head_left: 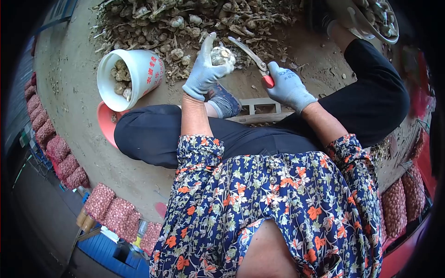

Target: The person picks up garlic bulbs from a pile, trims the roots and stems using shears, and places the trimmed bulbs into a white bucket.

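In my left hand [207, 69], gloved in pale blue-grey, a whitish garlic bulb [223, 56] is held between the thumb and the fingers. My right hand [288, 87], in a matching glove, is closed round the red handle of a pair of pruning shears [250, 54]. Their long metal blade points up and left, with its tip a little right of the bulb and apart from it. Part of the handle is hidden in my palm. Just beyond both hands lies a big heap of garlic [185, 28] with dry stalks.
A white bucket [155, 69] with red writing, tipped toward my left knee, holds several bulbs. Beside it is a coral-red container [105, 123]. A second bucket [391, 34] with garlic stands at upper right. Filled net sacks [113, 211] line the left and lower edges.
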